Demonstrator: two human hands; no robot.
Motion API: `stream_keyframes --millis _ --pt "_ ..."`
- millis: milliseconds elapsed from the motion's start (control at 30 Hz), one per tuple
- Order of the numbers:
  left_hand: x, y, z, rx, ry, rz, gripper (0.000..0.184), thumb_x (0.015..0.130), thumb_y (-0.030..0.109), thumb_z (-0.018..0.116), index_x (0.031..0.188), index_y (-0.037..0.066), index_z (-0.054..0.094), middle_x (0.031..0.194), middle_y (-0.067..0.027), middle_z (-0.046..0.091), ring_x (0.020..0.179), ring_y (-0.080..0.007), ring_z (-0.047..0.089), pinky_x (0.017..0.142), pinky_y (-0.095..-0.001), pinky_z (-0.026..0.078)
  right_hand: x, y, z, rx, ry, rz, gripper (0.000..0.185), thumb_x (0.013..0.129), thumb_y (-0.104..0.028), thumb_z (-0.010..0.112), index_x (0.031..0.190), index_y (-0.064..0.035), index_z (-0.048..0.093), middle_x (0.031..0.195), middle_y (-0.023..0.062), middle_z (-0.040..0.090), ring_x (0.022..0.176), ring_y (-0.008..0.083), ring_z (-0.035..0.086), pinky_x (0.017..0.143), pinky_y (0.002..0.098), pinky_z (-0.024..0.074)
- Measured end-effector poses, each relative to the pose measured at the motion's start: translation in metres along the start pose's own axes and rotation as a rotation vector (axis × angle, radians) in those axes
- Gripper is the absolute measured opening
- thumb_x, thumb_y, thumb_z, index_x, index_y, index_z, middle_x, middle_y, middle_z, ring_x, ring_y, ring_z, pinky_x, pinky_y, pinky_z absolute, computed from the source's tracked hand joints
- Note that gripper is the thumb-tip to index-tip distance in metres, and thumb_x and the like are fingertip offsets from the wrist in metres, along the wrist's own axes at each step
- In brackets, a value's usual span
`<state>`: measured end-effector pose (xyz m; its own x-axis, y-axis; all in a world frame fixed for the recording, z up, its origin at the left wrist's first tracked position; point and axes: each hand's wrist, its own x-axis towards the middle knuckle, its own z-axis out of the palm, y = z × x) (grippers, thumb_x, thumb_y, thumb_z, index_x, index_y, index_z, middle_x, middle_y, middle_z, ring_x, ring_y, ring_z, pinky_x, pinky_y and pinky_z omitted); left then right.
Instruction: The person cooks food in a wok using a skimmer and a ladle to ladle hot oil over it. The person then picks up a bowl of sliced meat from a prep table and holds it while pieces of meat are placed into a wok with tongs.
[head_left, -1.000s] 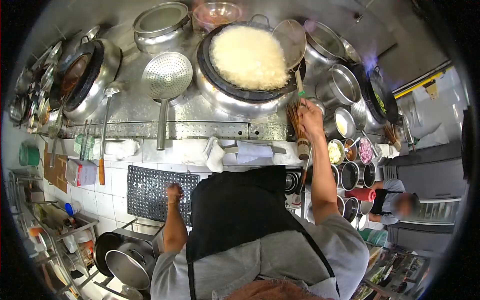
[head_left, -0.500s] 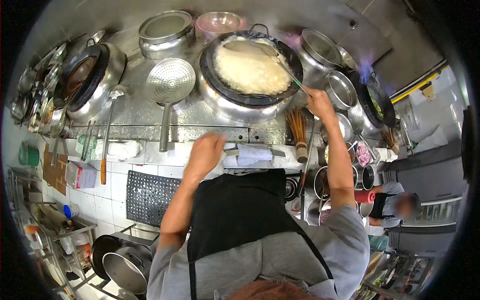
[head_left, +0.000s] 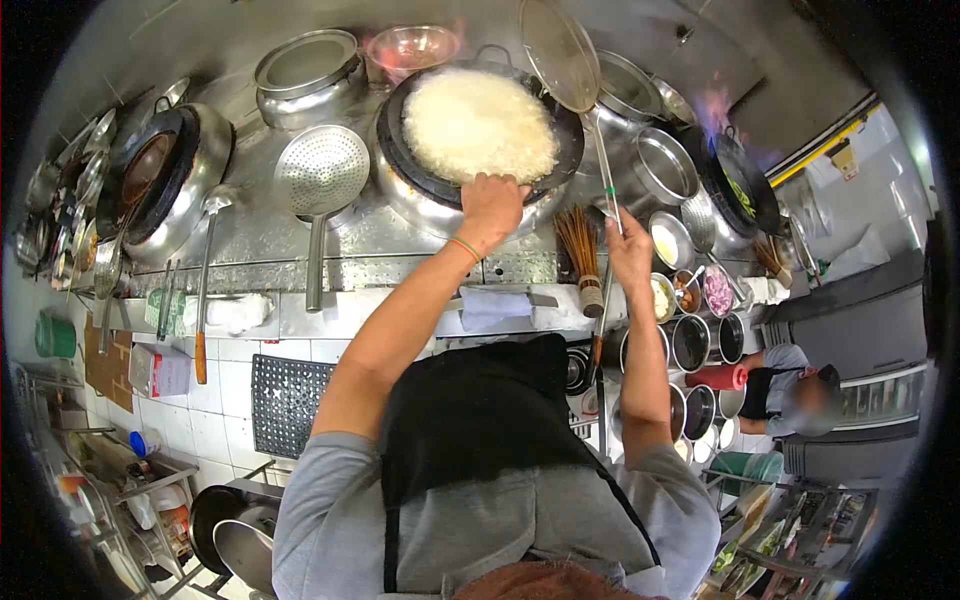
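Note:
My left hand [head_left: 492,208] is closed at the near rim of a black wok [head_left: 570,150], where its small loop handle sits; the fingers partly hide the handle. Pale, foaming liquid [head_left: 480,125] bubbles inside the wok. In my right hand [head_left: 628,250] is the long handle of a wire-mesh skimmer [head_left: 562,55], which has a green band. The skimmer's round head is raised above the wok's right rim, out of the foam.
A perforated ladle [head_left: 322,170] lies left of the wok. A bamboo brush [head_left: 580,255] stands at the counter edge. Flames [head_left: 716,110] rise by another wok [head_left: 745,185] on the right. Pots and bowls of ingredients [head_left: 718,290] line the right side, near another person [head_left: 785,390].
The skimmer has been lifted out of the foam, up and to the right. My left hand has moved from in front of the counter up to the wok's near rim.

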<state>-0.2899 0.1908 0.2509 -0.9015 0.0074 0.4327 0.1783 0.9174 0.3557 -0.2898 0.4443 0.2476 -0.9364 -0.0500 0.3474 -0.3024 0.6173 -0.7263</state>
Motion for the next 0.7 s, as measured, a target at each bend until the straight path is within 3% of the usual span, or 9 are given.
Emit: stream_keyframes --millis 100,167,233,367,567,633,700 --pt "0.001 0.002 0.014 0.001 -0.075 -0.151 0.032 0.091 0.032 0.056 0.081 0.003 0.067 0.083 -0.0148 0.067 0.086 -0.0315 0.062 0.070 -0.0438 0.051 -0.007 0.006 0.035 0.054 0.066 -0.005 0.021 0.093 -0.014 0.058 0.109 -0.0013 0.065 0.069 0.0058 0.060 0.061 0.0113 0.053 0.055 0.0288 0.0443" --pt "-0.002 0.002 0.010 -0.013 -0.043 -0.115 0.031 0.092 0.030 0.055 0.082 0.003 0.068 0.082 -0.0154 0.068 0.085 -0.0319 0.064 0.071 -0.0433 0.052 -0.012 0.033 0.073 0.453 0.012 0.147 0.021 0.094 -0.012 0.057 0.108 0.0003 0.064 0.070 0.0024 0.057 0.061 0.0112 0.050 0.056 0.0284 0.0438" --pt "0.000 0.001 0.014 -0.026 -0.044 -0.118 0.031 0.092 0.029 0.055 0.082 0.003 0.068 0.082 -0.0158 0.068 0.085 -0.0322 0.064 0.071 -0.0436 0.052 -0.019 0.067 0.113 0.377 0.003 -0.026 0.017 0.095 -0.010 0.055 0.106 -0.0001 0.064 0.065 -0.0057 0.049 0.055 0.0029 0.039 0.048 0.0219 0.0341" --pt "0.001 0.003 0.029 -0.022 -0.024 -0.123 0.031 0.092 0.028 0.055 0.082 0.002 0.068 0.082 -0.0170 0.068 0.085 -0.0331 0.064 0.071 -0.0442 0.052 -0.028 0.031 0.099 0.148 0.007 0.030 0.017 0.096 -0.010 0.053 0.105 0.0005 0.064 0.066 -0.0061 0.047 0.057 0.0028 0.038 0.049 0.0213 0.0331" --pt "0.002 0.005 0.019 -0.048 -0.063 -0.134 0.029 0.091 0.026 0.056 0.080 0.002 0.068 0.082 -0.0173 0.068 0.084 -0.0339 0.064 0.070 -0.0433 0.052 -0.026 0.035 0.096 0.324 0.126 0.036 0.021 0.097 -0.013 0.054 0.107 0.0014 0.065 0.069 -0.0053 0.050 0.061 0.0026 0.041 0.052 0.0215 0.0352" --pt "-0.001 0.005 0.020 -0.051 -0.081 -0.143 0.027 0.091 0.025 0.057 0.081 0.002 0.067 0.082 -0.0170 0.068 0.084 -0.0342 0.064 0.070 -0.0432 0.052 -0.032 0.047 0.110 0.380 0.011 0.053 0.020 0.097 -0.012 0.055 0.108 0.0010 0.065 0.069 -0.0057 0.050 0.061 0.0018 0.039 0.052 0.0210 0.0340" --pt "-0.003 0.000 0.020 -0.130 -0.030 -0.105 0.024 0.089 0.023 0.058 0.085 0.001 0.066 0.093 -0.0180 0.067 0.092 -0.0342 0.062 0.074 -0.0434 0.051 -0.034 0.051 0.110 0.371 -0.026 0.120 0.018 0.096 -0.012 0.055 0.106 -0.0006 0.066 0.070 -0.0059 0.051 0.062 0.0020 0.039 0.052 0.0204 0.0335"
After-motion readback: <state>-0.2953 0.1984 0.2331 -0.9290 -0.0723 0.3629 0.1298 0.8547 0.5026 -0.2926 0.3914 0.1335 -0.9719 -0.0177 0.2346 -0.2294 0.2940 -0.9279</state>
